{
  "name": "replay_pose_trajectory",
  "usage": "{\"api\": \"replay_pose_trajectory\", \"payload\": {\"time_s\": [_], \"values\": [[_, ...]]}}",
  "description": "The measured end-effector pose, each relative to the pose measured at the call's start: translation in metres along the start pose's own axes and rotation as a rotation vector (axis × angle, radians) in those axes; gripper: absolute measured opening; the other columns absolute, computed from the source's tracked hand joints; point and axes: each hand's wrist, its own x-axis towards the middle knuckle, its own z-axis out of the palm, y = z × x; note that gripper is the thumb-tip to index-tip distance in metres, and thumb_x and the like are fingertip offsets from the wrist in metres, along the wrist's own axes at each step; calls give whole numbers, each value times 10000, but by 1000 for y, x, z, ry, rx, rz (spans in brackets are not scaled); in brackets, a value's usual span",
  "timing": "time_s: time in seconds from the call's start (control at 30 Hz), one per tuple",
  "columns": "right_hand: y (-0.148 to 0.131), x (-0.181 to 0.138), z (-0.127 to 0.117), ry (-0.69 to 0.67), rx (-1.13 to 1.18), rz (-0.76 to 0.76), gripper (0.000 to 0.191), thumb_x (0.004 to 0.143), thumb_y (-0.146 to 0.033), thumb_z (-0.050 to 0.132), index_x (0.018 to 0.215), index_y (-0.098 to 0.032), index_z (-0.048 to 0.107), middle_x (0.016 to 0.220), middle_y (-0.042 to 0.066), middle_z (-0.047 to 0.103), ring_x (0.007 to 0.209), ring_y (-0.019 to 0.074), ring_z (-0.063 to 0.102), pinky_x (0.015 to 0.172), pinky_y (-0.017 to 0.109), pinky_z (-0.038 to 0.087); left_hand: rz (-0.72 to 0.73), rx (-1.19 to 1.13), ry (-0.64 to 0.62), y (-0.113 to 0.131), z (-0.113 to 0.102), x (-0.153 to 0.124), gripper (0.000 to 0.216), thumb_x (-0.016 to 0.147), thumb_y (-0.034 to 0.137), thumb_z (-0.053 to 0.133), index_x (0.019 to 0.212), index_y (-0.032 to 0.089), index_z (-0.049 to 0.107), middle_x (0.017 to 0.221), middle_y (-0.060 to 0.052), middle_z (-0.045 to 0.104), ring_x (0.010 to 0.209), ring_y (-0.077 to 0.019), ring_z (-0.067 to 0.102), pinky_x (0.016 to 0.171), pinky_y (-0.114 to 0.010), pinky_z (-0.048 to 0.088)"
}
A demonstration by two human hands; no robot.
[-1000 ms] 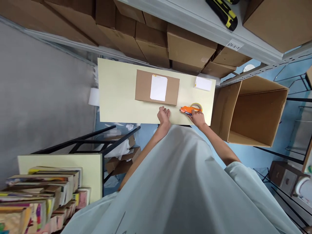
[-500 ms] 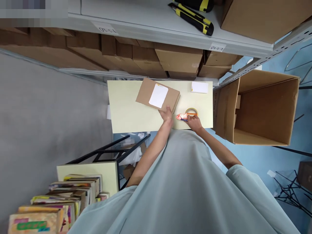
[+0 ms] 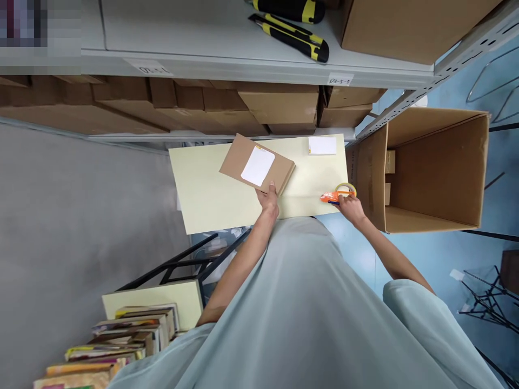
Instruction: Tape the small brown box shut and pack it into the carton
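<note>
Head view, looking down at a pale work table (image 3: 211, 189). The left hand (image 3: 268, 195) is gripping the near edge of a flat cardboard parcel (image 3: 279, 172), fingers curled over that edge; the parcel is lying skewed on the table just beyond the hand, with a white label (image 3: 258, 166) on its top face. The right hand (image 3: 351, 207) is closing around the handle of an orange tape dispenser (image 3: 336, 195), which is sitting at the table's right end, touching the fingertips. Farther beyond this hand, a small white pad (image 3: 322, 145) is lying on the table. Directly to the right of the right hand, a large open carton (image 3: 438, 167) is lying on its side. Above both hands, yellow-and-black utility knives (image 3: 290, 38) are resting on a grey shelf (image 3: 194, 32).
</note>
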Motion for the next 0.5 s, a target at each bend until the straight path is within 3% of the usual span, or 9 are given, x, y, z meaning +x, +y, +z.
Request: {"api": "replay_pose_trajectory", "payload": {"time_s": [0.13,0.23,0.33,0.5], "values": [[18,37,-31,-1,-8,0,456,1128,-474,529,1231,-45,646,1008,257,805,962,347,754,922,384,463,-25,2,-14,4,-4,0,520,973,382,758,1420,220,547,1437,-153,699,1318,-218,687,1194,-401,536],[11,82,-55,33,-30,-48,523,1129,-434,526,1389,17,574,1080,279,801,1003,364,757,972,410,443,-36,9,-32,7,-9,-1,497,943,348,788,1376,235,574,1415,-137,711,1315,-218,689,1187,-399,541],[1,117,-70,44,-59,-112,554,1118,-416,542,1427,45,546,1139,288,793,1069,379,753,1008,421,427,-45,-12,-41,10,-18,0,472,894,294,814,1311,243,599,1387,-125,727,1285,-209,701,1177,-390,544],[-19,146,-76,23,-114,-279,445,1106,-292,492,1368,55,585,1160,296,787,1080,365,747,1061,451,396,-27,-12,-179,24,-56,23,466,775,261,881,1176,231,647,1277,-125,763,1205,-228,729,1170,-435,543]]}}
